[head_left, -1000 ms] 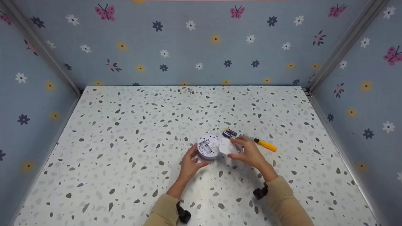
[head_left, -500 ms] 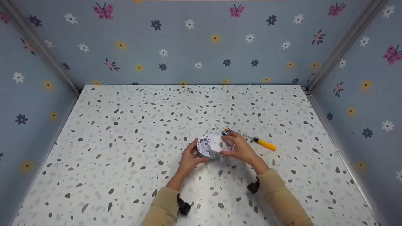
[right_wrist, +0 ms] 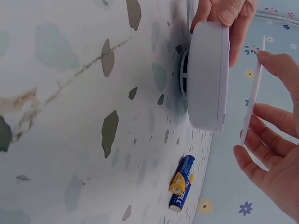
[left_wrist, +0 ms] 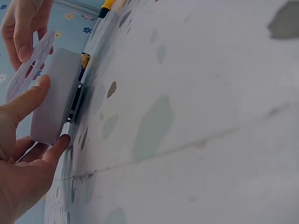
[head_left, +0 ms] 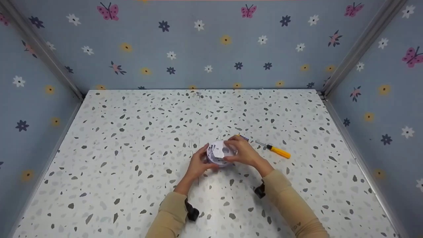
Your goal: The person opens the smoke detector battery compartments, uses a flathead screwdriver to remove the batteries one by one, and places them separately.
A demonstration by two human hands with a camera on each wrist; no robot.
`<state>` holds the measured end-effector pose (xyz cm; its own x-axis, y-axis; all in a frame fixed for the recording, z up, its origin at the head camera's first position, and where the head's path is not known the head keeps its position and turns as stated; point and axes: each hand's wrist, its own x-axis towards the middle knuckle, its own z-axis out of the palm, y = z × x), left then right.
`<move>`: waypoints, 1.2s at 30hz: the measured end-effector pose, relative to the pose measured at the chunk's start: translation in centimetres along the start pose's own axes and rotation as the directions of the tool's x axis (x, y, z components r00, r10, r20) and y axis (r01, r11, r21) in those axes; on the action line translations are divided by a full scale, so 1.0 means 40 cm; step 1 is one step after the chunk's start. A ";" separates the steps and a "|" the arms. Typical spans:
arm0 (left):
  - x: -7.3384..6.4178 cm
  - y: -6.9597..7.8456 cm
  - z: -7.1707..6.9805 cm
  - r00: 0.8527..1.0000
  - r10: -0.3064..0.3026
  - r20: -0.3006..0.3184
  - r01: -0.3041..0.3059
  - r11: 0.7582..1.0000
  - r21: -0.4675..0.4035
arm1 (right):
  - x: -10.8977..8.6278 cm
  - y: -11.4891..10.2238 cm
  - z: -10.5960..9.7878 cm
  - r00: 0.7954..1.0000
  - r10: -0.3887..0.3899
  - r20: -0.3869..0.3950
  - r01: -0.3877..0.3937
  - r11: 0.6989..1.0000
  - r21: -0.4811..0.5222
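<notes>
My left hand [head_left: 198, 166] grips the side of a round white smoke detector [right_wrist: 205, 77], which rests face down with its slotted vent against the table. In the left wrist view its thumb lies on the detector's side [left_wrist: 57, 95] and the other fingers are around the far edge. My right hand [head_left: 244, 153] pinches a thin white mounting plate [right_wrist: 254, 91] with a round hole by its edges. The plate hangs over the detector's back, tilted, with a gap between them in the right wrist view. From the head view it hides most of the detector's battery compartment.
Two blue and yellow batteries [right_wrist: 181, 179] lie on the table beside the detector, partly behind my right hand in the head view. A screwdriver [head_left: 279, 152] with a yellow handle lies to the right. Patterned walls [head_left: 211, 43] enclose the speckled table [head_left: 132, 198].
My right hand has moved left with the mounting plate, bringing it from beside the smoke detector to over its back. The left hand keeps its grip in nearly the same place.
</notes>
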<state>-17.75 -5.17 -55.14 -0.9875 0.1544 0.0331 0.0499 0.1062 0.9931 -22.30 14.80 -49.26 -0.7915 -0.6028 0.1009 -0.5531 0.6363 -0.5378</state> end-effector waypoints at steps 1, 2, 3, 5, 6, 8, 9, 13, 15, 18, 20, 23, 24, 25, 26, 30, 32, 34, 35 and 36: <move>0.000 0.000 -0.001 1.000 0.007 0.005 -0.007 1.000 0.000 | 0.003 -0.001 0.001 1.000 0.009 0.009 -0.009 1.000 -0.001; 0.001 0.000 -0.002 1.000 0.010 0.009 -0.010 1.000 -0.001 | 0.006 -0.002 0.003 1.000 0.016 0.017 -0.016 1.000 -0.005; 0.001 -0.001 -0.003 1.000 0.017 0.012 -0.017 1.000 0.002 | 0.010 -0.003 0.005 0.999 0.023 0.025 -0.022 1.000 -0.012; 0.002 -0.001 -0.004 1.000 0.017 0.011 -0.018 1.000 0.009 | 0.016 -0.005 0.009 0.999 0.024 0.037 -0.022 0.999 -0.036; 0.002 -0.001 -0.004 1.000 0.020 0.010 -0.020 1.000 0.011 | 0.019 -0.006 0.011 0.999 0.020 0.042 -0.018 0.999 -0.047; 0.003 -0.001 -0.003 1.000 0.019 0.008 -0.019 1.000 0.011 | 0.025 -0.007 0.016 0.999 0.004 0.047 0.000 0.998 -0.068; 0.002 0.000 -0.003 1.000 0.017 0.006 -0.018 1.000 0.010 | 0.028 -0.007 0.018 0.999 -0.005 0.050 0.009 0.997 -0.077; -0.004 0.018 -0.003 1.000 0.023 0.003 -0.023 0.999 -0.034 | 0.036 -0.007 0.026 0.998 -0.024 0.056 0.029 0.996 -0.089; -0.011 0.036 -0.003 1.000 0.026 0.002 -0.026 0.998 -0.055 | 0.039 -0.006 0.030 0.998 -0.029 0.060 0.034 0.995 -0.094; -0.020 0.062 -0.002 0.999 0.033 0.003 -0.033 0.997 -0.068 | 0.042 -0.005 0.034 0.997 -0.031 0.066 0.038 0.995 -0.096; -0.023 0.071 -0.002 1.000 0.029 0.004 -0.028 0.997 -0.076 | 0.043 -0.003 0.036 0.997 -0.034 0.069 0.040 0.994 -0.099; -0.025 0.075 -0.003 1.000 0.023 0.015 -0.022 0.994 -0.108 | 0.044 -0.002 0.037 0.996 -0.047 0.071 0.055 0.993 -0.101; -0.025 0.074 -0.003 1.000 0.021 0.018 -0.019 0.993 -0.120 | 0.045 -0.001 0.038 0.996 -0.051 0.073 0.058 0.993 -0.106; -0.025 0.073 -0.004 1.000 0.019 0.021 -0.016 0.991 -0.129 | 0.046 -0.001 0.038 0.996 -0.057 0.073 0.065 0.992 -0.110; -0.024 0.072 -0.004 1.000 0.017 0.024 -0.014 0.991 -0.136 | 0.046 -0.001 0.038 0.995 -0.061 0.075 0.069 0.991 -0.114; -0.024 0.068 -0.004 0.999 0.020 0.025 -0.017 0.991 -0.131 | 0.048 -0.002 0.037 0.994 -0.065 0.090 0.076 0.989 -0.125; -0.025 0.066 -0.004 0.999 0.023 0.022 -0.020 0.992 -0.124 | 0.049 -0.002 0.036 0.992 -0.067 0.104 0.080 0.989 -0.126; -0.025 0.066 -0.004 1.000 0.023 0.018 -0.021 0.992 -0.124 | 0.050 -0.002 0.035 0.991 -0.073 0.116 0.087 0.989 -0.123; -0.025 0.065 -0.003 1.000 0.023 0.015 -0.021 0.992 -0.123 | 0.050 -0.001 0.035 0.989 -0.075 0.124 0.090 0.988 -0.123; -0.025 0.064 -0.003 1.000 0.025 0.014 -0.023 0.992 -0.123 | 0.050 -0.001 0.035 0.989 -0.078 0.129 0.094 0.988 -0.121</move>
<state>-16.66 -5.17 -52.60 -0.9838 0.1704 0.0563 0.0538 -0.0189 0.9984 -23.51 12.91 -50.21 -0.7058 -0.7076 0.0337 -0.6523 0.6307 -0.4203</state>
